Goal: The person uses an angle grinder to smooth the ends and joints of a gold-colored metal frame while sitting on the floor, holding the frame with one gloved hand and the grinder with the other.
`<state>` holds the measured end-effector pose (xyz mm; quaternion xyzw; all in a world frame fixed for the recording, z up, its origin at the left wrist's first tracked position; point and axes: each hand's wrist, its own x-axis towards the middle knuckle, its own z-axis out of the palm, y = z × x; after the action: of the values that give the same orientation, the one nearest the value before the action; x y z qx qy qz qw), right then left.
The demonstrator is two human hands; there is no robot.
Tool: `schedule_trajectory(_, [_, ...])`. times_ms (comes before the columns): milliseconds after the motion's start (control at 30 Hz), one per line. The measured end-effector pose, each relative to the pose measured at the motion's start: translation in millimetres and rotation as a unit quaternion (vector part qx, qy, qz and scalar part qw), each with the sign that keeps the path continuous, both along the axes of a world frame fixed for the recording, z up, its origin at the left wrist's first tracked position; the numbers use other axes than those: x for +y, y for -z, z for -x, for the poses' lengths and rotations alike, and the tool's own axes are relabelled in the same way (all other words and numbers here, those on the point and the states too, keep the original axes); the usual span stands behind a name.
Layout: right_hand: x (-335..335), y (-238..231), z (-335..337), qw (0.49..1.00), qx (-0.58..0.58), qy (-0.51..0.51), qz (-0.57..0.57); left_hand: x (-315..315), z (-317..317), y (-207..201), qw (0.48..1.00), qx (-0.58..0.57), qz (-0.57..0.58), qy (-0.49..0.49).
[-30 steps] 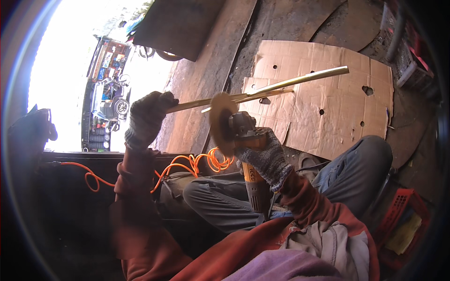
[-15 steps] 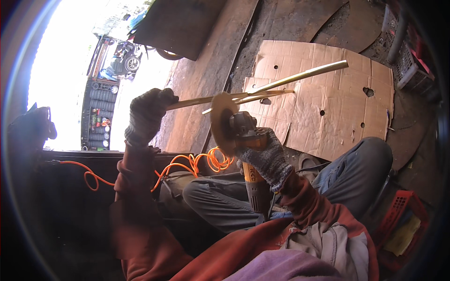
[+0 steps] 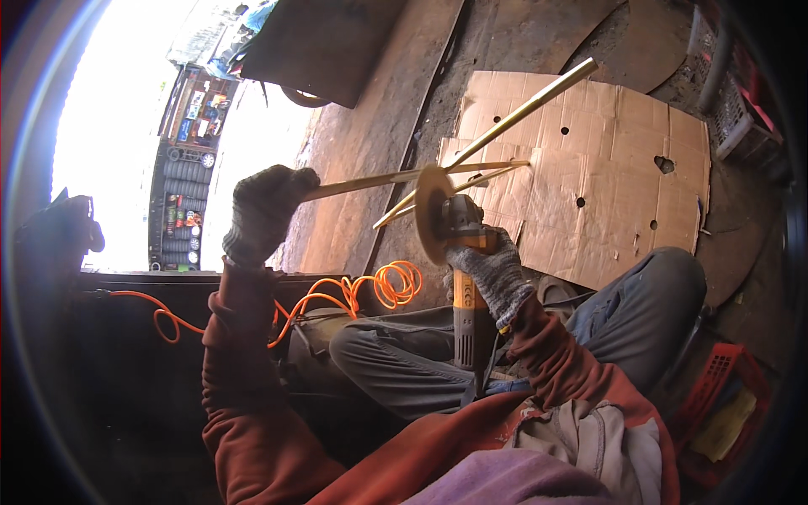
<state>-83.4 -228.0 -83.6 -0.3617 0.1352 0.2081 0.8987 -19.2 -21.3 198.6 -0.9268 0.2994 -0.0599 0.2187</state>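
My left hand (image 3: 263,215), in a grey knit glove, is closed round one end of a brass-coloured metal bar (image 3: 362,183). My gloved right hand (image 3: 497,273) grips a yellow-and-black angle grinder (image 3: 471,316), its body hanging downward. The grinder's round disc (image 3: 434,215) stands edge-on against the bar and hides part of it. Beyond the disc a long bright length of tube (image 3: 522,114) slants up to the right over the cardboard; whether it still joins the held bar cannot be made out. Another thin bar (image 3: 394,211) lies below, partly behind the disc.
A flattened cardboard sheet (image 3: 623,194) with holes lies on the floor ahead. An orange coiled hose (image 3: 396,286) runs along a dark ledge at left. My bent knee (image 3: 665,286) is at right, with a red crate (image 3: 715,379) beyond and a grey crate (image 3: 745,126) farther off.
The grinder and my right hand have shifted to the right. The far length of tube has swung upward and now makes a sharper angle with the held bar. My left hand has barely moved.
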Motion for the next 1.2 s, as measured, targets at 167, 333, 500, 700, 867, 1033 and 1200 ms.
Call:
schedule_trajectory(167, [-3.7, -16.1, -3.8, 1.0, -0.006, -0.029, -0.008, 1.0, 8.7, 1.3, 0.998, 0.018, 0.046, -0.033])
schedule_trajectory(333, [2.2, -17.1, -9.7, 0.997, -0.063, 0.035, 0.005, -17.3, 16.1, 4.8, 0.954, 0.068, 0.247, -0.155])
schedule_trajectory(500, [-8.0, -24.9, -7.1, 0.998, -0.053, 0.027, -0.032, -24.3, 13.3, 6.3, 0.968, 0.055, 0.238, -0.061])
schedule_trajectory(700, [-17.9, -24.3, 16.2, 0.999, -0.01, -0.006, -0.038, -46.9, -16.3, -8.7, 0.993, 0.056, 0.103, -0.009])
schedule_trajectory(867, [-15.7, -25.2, 17.6, 1.0, -0.012, 0.011, -0.021, -71.4, -36.8, -2.8, 0.543, 0.045, 0.821, -0.17])
schedule_trajectory(1033, [-12.1, -16.7, 17.0, 0.997, -0.019, 0.07, -0.016, -40.6, -51.9, 41.4, 0.476, 0.149, 0.864, -0.067])
schedule_trajectory(1200, [-12.2, -28.3, 16.0, 0.998, 0.004, 0.006, -0.061, -53.3, -16.7, 28.2, 0.454, 0.166, 0.872, -0.074])
